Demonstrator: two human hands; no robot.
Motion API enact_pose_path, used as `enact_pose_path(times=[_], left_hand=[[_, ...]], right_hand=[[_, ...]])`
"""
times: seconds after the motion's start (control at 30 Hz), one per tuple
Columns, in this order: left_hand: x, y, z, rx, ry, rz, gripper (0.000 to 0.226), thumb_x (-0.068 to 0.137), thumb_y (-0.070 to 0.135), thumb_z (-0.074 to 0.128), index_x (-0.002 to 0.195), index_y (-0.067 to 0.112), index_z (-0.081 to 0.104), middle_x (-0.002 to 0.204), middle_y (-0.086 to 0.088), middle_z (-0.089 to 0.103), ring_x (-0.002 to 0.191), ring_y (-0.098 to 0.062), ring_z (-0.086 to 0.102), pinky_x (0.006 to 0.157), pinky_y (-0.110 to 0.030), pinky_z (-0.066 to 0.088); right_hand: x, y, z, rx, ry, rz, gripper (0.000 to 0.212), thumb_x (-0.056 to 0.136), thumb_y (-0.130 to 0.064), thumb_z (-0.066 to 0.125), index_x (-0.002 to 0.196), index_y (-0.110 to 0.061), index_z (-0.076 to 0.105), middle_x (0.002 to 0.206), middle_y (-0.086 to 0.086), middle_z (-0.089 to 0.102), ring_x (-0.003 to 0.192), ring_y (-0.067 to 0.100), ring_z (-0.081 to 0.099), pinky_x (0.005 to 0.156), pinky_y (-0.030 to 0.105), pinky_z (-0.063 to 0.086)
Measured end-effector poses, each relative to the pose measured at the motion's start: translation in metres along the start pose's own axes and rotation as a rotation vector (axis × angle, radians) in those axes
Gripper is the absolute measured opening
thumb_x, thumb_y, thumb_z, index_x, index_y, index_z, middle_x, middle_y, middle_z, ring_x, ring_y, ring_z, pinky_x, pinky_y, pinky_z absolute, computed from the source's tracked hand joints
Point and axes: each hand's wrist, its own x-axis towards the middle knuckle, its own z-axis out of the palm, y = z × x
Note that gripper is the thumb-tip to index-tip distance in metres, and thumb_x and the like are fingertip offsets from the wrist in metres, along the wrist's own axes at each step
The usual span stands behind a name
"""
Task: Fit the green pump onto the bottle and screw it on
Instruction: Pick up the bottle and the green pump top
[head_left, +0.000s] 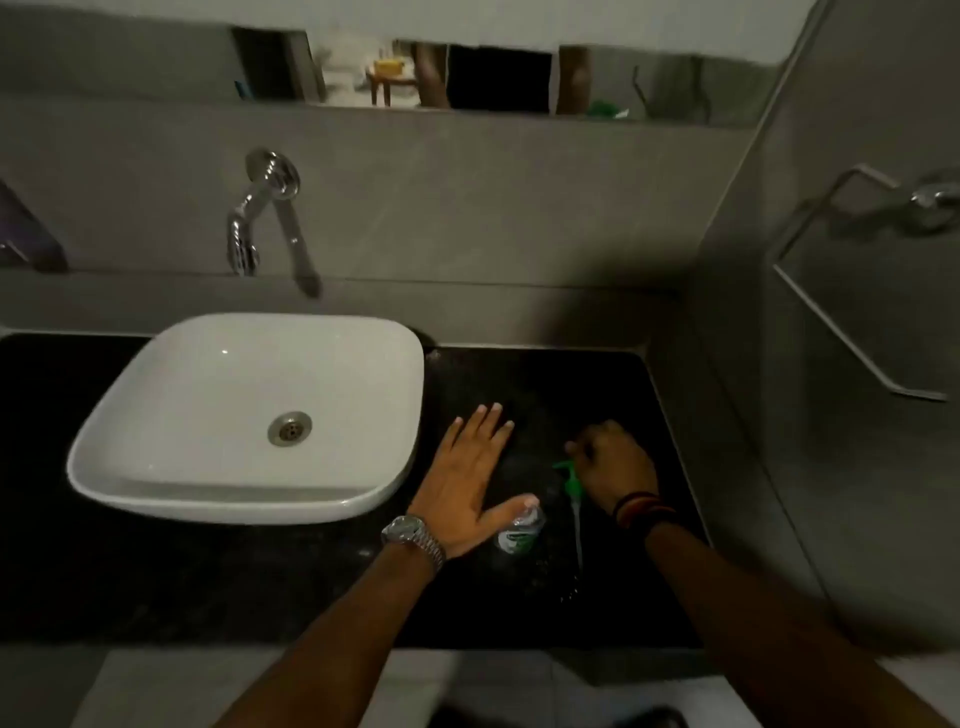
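Note:
A small clear bottle (521, 530) with a green label stands on the black counter (597, 613), its neck uncapped. My left hand (467, 478) lies flat and open just left of it, thumb reaching toward the bottle's top. The green pump (571, 480) lies on the counter to the right of the bottle, its pale dip tube trailing toward me. My right hand (615, 465) is curled over the pump's head, fingers closed around it. Whether the pump is lifted off the counter I cannot tell.
A white basin (156, 467) sits on the counter to the left, under a chrome wall tap (249, 223). A grey wall with a metal towel rail (857, 358) closes off the right side. A mirror runs along the top.

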Motion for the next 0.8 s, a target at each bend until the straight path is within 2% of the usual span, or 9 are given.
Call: enact_pose_path(times=[0.07,0.17,0.27,0.33,0.53,0.63,0.7,0.8], left_hand=[[-0.007,-0.001,0.016,-0.058,-0.075,-0.053,0.094,0.085,0.070,0.058,0.156,0.021,0.022,0.168,0.000,0.013,0.155,-0.012,-0.002,0.127,-0.045,0.006],[-0.014,-0.001,0.036,-0.118,-0.110,-0.149,0.091,0.073,0.071,0.069,0.147,0.026,0.043,0.162,0.002,0.031,0.155,-0.013,0.008,0.127,-0.044,0.011],[-0.014,-0.001,0.044,-0.237,-0.061,-0.253,0.073,0.066,0.064,0.080,0.128,0.029,0.063,0.153,0.006,0.046,0.152,-0.012,0.017,0.125,-0.040,0.015],[-0.015,-0.002,0.049,-0.290,-0.037,-0.293,0.063,0.064,0.063,0.081,0.116,0.029,0.071,0.148,0.008,0.052,0.151,-0.012,0.021,0.124,-0.040,0.019],[-0.019,-0.001,0.050,-0.311,-0.057,-0.338,0.065,0.065,0.067,0.075,0.117,0.030,0.072,0.147,0.011,0.052,0.151,-0.013,0.020,0.123,-0.041,0.021],[-0.020,0.001,0.050,-0.321,-0.063,-0.340,0.063,0.065,0.064,0.078,0.118,0.031,0.072,0.147,0.012,0.052,0.150,-0.012,0.021,0.124,-0.044,0.020],[-0.021,0.001,0.049,-0.326,-0.068,-0.345,0.063,0.065,0.064,0.079,0.118,0.031,0.071,0.147,0.011,0.052,0.150,-0.012,0.021,0.124,-0.045,0.019],[-0.022,-0.001,0.049,-0.305,-0.074,-0.336,0.064,0.066,0.064,0.079,0.120,0.031,0.071,0.148,0.012,0.050,0.150,-0.012,0.019,0.125,-0.044,0.013]], right_hand=[[0.005,0.010,0.008,0.010,-0.165,0.139,0.036,0.087,-0.045,0.059,0.091,-0.013,0.073,0.107,0.016,0.068,0.096,0.038,0.067,0.081,0.042,0.056],[0.013,0.024,0.022,0.073,-0.328,0.313,0.044,0.075,-0.052,0.070,0.092,-0.011,0.075,0.102,0.014,0.075,0.097,0.035,0.070,0.081,0.041,0.058],[0.022,0.018,0.029,0.098,-0.369,0.346,0.055,0.067,-0.050,0.079,0.107,-0.012,0.073,0.111,0.014,0.074,0.105,0.034,0.069,0.087,0.040,0.058],[0.030,0.010,0.031,0.066,-0.381,0.341,0.058,0.067,-0.044,0.083,0.113,-0.012,0.070,0.118,0.013,0.072,0.110,0.033,0.067,0.089,0.038,0.056],[0.034,0.009,0.031,-0.038,-0.451,0.337,0.077,0.056,-0.054,0.086,0.118,-0.013,0.065,0.123,0.011,0.069,0.113,0.031,0.066,0.091,0.037,0.055],[0.029,0.011,0.030,0.032,-0.445,0.334,0.062,0.061,-0.044,0.087,0.112,-0.015,0.070,0.117,0.009,0.072,0.109,0.029,0.067,0.088,0.033,0.055],[0.027,0.007,0.021,0.140,-0.414,0.328,0.046,0.064,-0.039,0.086,0.100,-0.013,0.073,0.106,0.010,0.074,0.099,0.029,0.069,0.085,0.034,0.056],[0.015,0.001,-0.005,0.370,-0.199,0.257,0.034,0.064,-0.046,0.084,0.076,-0.016,0.073,0.081,0.004,0.075,0.081,0.023,0.071,0.079,0.039,0.059]])
